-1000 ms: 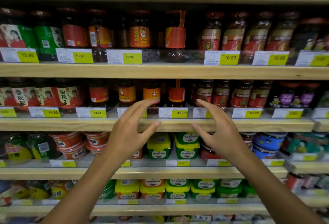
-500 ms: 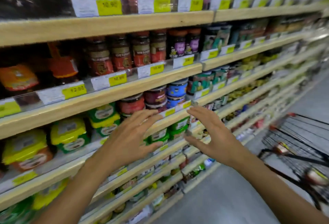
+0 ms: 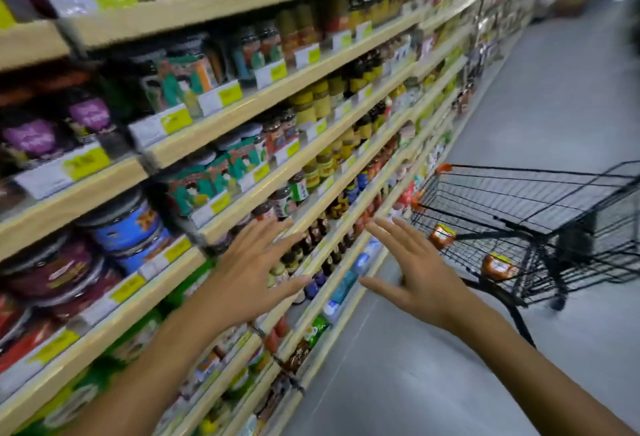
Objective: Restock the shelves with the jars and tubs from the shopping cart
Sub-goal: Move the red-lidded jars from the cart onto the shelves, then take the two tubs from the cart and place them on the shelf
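Since a moment ago the view has swung right, bringing the black wire shopping cart [image 3: 540, 227] into sight. Both the left hand [image 3: 249, 276] and right hand [image 3: 419, 276] are spread, empty. Orange-lidded jars [image 3: 441, 235] lie beyond the right hand, nearer it.
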{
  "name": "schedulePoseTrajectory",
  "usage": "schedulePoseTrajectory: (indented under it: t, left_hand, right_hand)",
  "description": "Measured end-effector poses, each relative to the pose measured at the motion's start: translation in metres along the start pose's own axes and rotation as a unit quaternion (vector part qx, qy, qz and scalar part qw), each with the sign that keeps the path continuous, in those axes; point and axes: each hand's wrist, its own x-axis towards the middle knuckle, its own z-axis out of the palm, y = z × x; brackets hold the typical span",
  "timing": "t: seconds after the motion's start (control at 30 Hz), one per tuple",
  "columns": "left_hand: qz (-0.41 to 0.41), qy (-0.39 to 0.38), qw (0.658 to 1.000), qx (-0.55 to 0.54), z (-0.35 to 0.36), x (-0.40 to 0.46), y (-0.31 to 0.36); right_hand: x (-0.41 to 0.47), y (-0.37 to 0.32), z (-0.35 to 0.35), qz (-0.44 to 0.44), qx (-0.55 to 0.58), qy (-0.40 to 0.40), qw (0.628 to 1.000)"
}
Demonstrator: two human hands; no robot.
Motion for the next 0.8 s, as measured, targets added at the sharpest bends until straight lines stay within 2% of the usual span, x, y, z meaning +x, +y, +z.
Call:
schedulePoseTrajectory:
  t: [0.27, 0.5, 0.8]
  left_hand:
    - [0.099, -0.057, 0.992, -0.049, 0.059, 0.141, 0.085]
    - [0.201, -0.075, 0.974, -0.074, 0.111, 0.249, 0.133]
    - [0.28, -0.09, 0.946, -0.135, 0.156, 0.404, 0.158]
  right_hand:
    - [-0.054, 0.112, -0.06, 0.148, -0.013, 0.04, 0.988]
    - [-0.091, 0.184, -0.096, 0.25, -0.055, 0.065, 0.964]
    - [-0.038, 0.278, -0.122, 0.309, -0.097, 0.093, 0.941]
